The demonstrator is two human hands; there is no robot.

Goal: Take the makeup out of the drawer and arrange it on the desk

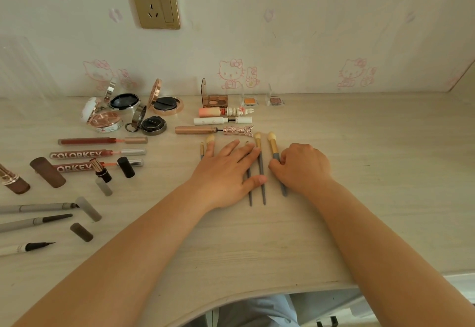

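**Both hands on the brush row**

The left hand (226, 170) lies flat on the desk (359, 147), fingers spread straight over a row of makeup brushes (261, 170), whose grey handles stick out just beyond its thumb. The right hand (303, 166) sits just right of it, fingers curled round the rightmost brush (276, 157). Beyond the left fingertips lie three tubes (221, 120) and open eyeshadow palettes (217, 100). Far to the left of that hand are open compacts (154, 111), lip glosses (102, 153) and eyeliner pens (38, 220).
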